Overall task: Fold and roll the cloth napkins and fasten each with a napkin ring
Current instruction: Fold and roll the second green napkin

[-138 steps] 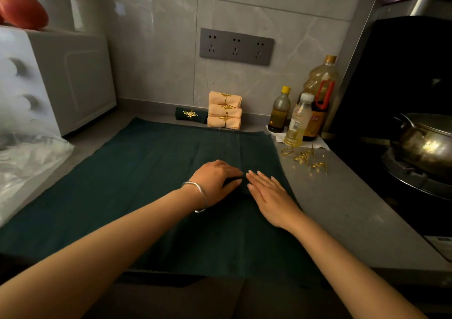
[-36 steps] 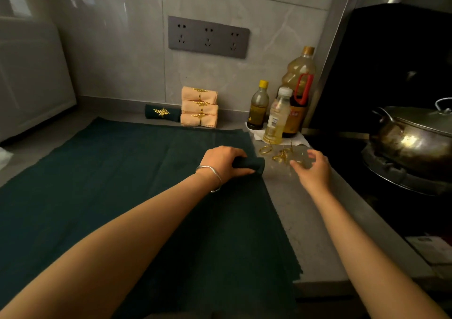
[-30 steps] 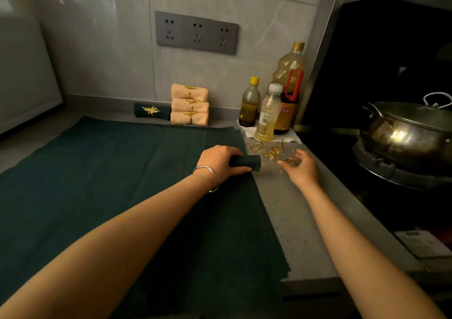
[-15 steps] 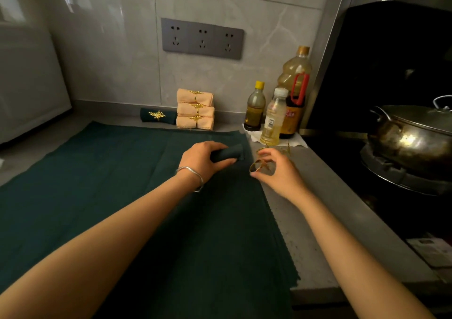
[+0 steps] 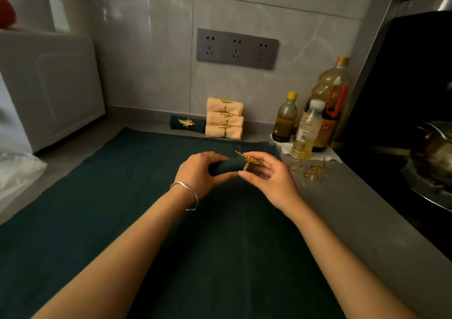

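So on the far left there's a white appliance [image 5: 49,86] sitting on the bench [image 5: 342,208], with a crinkly clear plastic bag [image 5: 14,174] in front of it. Most of the bench is covered by a big dark green cloth [image 5: 122,208] laid out flat. Back against the tiled wall there's a finished dark green napkin roll [image 5: 187,123] with a gold leaf ring on it, and touching its right side is a stack of three peach napkin rolls [image 5: 224,121], each ringed too, right under a grey socket strip [image 5: 236,48]. Over the middle of the cloth, the left hand [image 5: 200,172], silver bangle [image 5: 186,194] on the wrist, has its fingers curled round the left end of a rolled dark green napkin [image 5: 227,167], holding it sideways. A gold leaf napkin ring [image 5: 248,161] sits round the roll's right end, and the right hand [image 5: 271,179] is pinching that ring between thumb and fingertips. Can't tell if the roll is touching the cloth or just above it. Right of the hands, on bare bench, is a little heap of loose gold rings [image 5: 310,169]. Behind those are three bottles on a white paper: a small yellow-capped bottle [image 5: 285,118], a clear white-capped bottle [image 5: 307,130], and a big oil bottle [image 5: 330,98] with a red handle. A metal pot [image 5: 435,157] is on the stove at the far right.
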`<state>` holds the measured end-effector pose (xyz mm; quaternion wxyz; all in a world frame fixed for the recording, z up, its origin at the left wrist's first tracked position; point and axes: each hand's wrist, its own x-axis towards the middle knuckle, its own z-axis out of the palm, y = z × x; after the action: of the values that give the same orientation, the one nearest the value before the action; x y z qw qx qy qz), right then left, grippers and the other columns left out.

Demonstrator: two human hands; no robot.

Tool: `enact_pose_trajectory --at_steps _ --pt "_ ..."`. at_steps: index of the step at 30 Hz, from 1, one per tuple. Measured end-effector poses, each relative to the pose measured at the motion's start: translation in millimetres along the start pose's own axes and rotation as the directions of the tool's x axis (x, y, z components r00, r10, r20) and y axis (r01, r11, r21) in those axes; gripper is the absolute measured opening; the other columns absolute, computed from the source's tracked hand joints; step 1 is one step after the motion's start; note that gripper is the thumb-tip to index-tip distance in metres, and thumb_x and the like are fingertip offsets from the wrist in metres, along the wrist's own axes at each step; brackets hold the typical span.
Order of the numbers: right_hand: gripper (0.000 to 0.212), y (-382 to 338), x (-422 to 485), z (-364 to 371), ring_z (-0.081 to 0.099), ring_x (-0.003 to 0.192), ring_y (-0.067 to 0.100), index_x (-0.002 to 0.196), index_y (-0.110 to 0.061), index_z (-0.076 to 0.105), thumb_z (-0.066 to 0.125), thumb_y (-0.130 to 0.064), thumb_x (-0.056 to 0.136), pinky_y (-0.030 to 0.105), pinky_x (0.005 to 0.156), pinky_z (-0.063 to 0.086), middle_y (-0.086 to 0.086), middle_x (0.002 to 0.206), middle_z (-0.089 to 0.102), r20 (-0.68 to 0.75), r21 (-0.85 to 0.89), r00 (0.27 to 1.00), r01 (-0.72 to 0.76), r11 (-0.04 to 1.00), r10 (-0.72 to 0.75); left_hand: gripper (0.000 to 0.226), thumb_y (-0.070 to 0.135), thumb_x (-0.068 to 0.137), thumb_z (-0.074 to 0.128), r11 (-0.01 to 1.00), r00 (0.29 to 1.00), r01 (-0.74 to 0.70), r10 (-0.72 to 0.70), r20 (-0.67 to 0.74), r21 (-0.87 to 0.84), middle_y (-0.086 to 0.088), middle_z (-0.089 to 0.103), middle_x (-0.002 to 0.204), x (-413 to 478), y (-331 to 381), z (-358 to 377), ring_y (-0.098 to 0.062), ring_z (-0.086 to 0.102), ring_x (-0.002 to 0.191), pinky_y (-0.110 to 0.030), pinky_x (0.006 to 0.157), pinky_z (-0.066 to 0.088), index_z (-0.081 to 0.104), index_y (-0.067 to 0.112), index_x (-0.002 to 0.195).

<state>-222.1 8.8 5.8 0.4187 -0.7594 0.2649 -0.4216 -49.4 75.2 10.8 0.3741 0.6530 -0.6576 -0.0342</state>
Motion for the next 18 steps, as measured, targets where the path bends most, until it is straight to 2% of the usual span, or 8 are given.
enact_pose_trajectory --at_steps 8,10,12,14,16,18 --pt "0.043 0.0 -4.6 0.0 0.062 0.104 0.001 0.105 -0.037 0.06 0.076 -0.01 0.075 0.017 0.088 0.05 -0.014 0.108 0.066 0.007 -0.073 0.999 0.033 0.997 -0.033 0.035 0.034 0.08 0.069 0.998 0.987 -0.009 0.018 0.157 -0.059 0.004 0.066 0.102 6.7 -3.9 -4.3 -0.008 0.06 0.088 -0.027 0.083 0.053 0.064 0.021 0.112" --pt "0.044 -1.0 -4.9 -1.5 0.061 0.105 0.001 0.105 -0.037 0.06 0.076 -0.011 0.074 0.02 0.089 0.051 -0.014 0.108 0.065 0.059 -0.132 0.998 0.046 0.99 -0.039 0.035 0.036 0.08 0.069 0.999 0.977 -0.003 0.01 0.215 -0.036 0.003 0.067 0.1 7.0 -5.9 -6.1 -0.008 0.061 0.086 -0.026 0.081 0.053 0.064 0.021 0.111" --pt "0.044 1.0 -4.8 -3.7 0.059 0.108 0.003 0.109 -0.037 0.062 0.078 -0.016 0.074 0.025 0.094 0.049 -0.014 0.111 0.064 0.141 -0.262 0.989 0.071 0.962 -0.034 0.036 0.039 0.08 0.068 0.999 0.958 -0.017 0.007 0.286 0.032 0.004 0.066 0.1 6.7 -5.4 -5.1 -0.008 0.061 0.085 -0.024 0.078 0.053 0.064 0.023 0.112" --pt "0.045 3.0 -5.9 -3.9 0.057 0.11 0.003 0.11 -0.042 0.061 0.078 -0.02 0.074 0.029 0.098 0.047 -0.014 0.113 0.063 0.217 -0.353 0.976 0.067 0.933 0.012 0.037 0.039 0.082 0.066 0.995 0.937 -0.04 0.005 0.35 0.093 0.005 0.065 0.102 5.9 -3.2 -2.3 -0.009 0.06 0.089 -0.026 0.081 0.053 0.062 0.023 0.115" --pt "0.046 3.1 -7.1 -4.4 0.057 0.11 0.001 0.109 -0.043 0.06 0.078 -0.021 0.074 0.027 0.098 0.046 -0.016 0.114 0.063 0.245 -0.344 0.968 0.036 0.938 0.053 0.038 0.038 0.083 0.066 0.995 0.929 -0.041 0.003 0.371 0.096 0.004 0.065 0.104 5.4 -3.1 0.5 -0.01 0.06 0.09 -0.028 0.083 0.053 0.061 0.022 0.117" --pt "0.048 1.2 -7.0 -5.8 0.056 0.11 -0.003 0.114 -0.04 0.058 0.078 -0.02 0.075 0.02 0.095 0.046 -0.018 0.116 0.061 0.239 -0.285 0.969 0.004 0.959 0.067 0.038 0.038 0.082 0.067 0.997 0.941 -0.042 0.019 0.338 0.063 0.003 0.066 0.105 4.8 -4.7 1.6 -0.01 0.061 0.09 -0.028 0.083 0.053 0.061 0.022 0.117"
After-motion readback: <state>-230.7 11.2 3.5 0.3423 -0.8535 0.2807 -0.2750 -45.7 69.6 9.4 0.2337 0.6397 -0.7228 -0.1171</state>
